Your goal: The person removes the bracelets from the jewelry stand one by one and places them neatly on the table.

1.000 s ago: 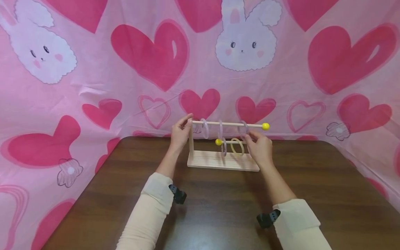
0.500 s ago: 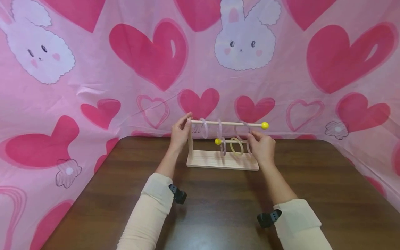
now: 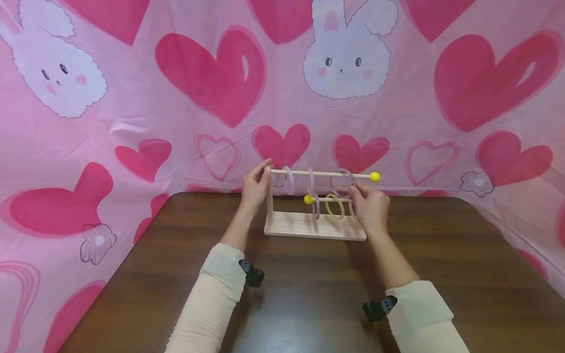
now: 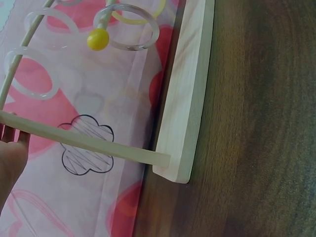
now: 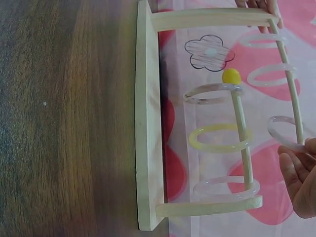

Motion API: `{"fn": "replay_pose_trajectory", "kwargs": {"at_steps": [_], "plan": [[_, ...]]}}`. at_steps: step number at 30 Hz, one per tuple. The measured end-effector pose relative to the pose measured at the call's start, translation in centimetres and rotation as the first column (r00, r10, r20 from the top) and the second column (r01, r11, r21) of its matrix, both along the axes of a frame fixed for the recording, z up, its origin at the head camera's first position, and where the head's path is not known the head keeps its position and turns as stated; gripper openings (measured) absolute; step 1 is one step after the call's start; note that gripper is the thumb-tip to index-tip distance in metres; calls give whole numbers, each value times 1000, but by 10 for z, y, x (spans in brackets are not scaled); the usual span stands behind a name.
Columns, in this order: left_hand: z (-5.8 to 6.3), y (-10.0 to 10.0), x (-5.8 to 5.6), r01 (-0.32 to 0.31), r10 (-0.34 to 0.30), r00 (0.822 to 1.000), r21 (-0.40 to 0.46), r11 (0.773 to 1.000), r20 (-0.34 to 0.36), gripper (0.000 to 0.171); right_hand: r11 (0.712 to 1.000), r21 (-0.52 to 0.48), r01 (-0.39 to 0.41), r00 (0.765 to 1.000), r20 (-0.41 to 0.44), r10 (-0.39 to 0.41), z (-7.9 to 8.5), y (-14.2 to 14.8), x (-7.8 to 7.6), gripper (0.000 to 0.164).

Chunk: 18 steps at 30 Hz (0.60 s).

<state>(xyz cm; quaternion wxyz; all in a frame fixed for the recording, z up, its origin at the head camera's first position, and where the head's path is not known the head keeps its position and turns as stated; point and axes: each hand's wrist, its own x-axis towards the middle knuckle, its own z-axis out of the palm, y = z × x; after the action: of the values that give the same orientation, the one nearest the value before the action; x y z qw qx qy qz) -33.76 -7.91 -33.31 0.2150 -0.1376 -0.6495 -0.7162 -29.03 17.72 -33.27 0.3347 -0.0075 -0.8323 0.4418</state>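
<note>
A pale wooden bangle stand has two horizontal rods tipped with yellow balls. My left hand grips the top of its left post, thumb at the front and fingers behind. My right hand pinches the lower edge of a translucent lilac bangle that hangs round the upper rod, nearest its ball end. Two paler bangles hang farther left on that rod. On the lower rod hang a greyish-purple bangle, a yellow bangle and a pale pink bangle, the last partly hidden by my right hand in the head view.
The stand's base rests near the far edge of a dark brown wooden table. Right behind it hangs a pink cloth printed with hearts and rabbits. A black wrist camera sits at the left cuff, another at the right.
My right hand has shifted slightly right with the lilac bangle, which has turned and shows a wider loop. The left hand keeps its grip on the post.
</note>
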Motion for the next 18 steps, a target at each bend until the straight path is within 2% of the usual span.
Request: {"fn": "replay_pose_trajectory", "kwargs": {"at_steps": [6, 9, 11, 13, 16, 18], "plan": [[-1, -1, 2, 6, -6, 1000, 2, 1000, 1, 34, 1000, -26, 10, 1000, 8, -9, 0, 0, 0, 22], [-2, -2, 2, 6, -6, 1000, 1, 1000, -17, 33, 999, -38, 13, 1000, 13, -12, 1, 1, 1, 22], [-5, -3, 1, 18, -17, 998, 10, 1000, -56, 32, 999, -38, 20, 1000, 11, -20, 1, 2, 1, 22], [-5, -3, 1, 23, -23, 998, 13, 1000, -58, 32, 999, -44, 29, 1000, 6, -29, 1, 3, 2, 22], [-3, -3, 1, 21, -21, 999, 2, 1000, -34, 33, 998, -57, 34, 999, -3, -34, 0, 6, 2, 22], [-1, -3, 2, 13, -13, 1000, -8, 1000, 9, 34, 996, -86, 18, 1000, -5, -18, 0, 7, 2, 22]]}}
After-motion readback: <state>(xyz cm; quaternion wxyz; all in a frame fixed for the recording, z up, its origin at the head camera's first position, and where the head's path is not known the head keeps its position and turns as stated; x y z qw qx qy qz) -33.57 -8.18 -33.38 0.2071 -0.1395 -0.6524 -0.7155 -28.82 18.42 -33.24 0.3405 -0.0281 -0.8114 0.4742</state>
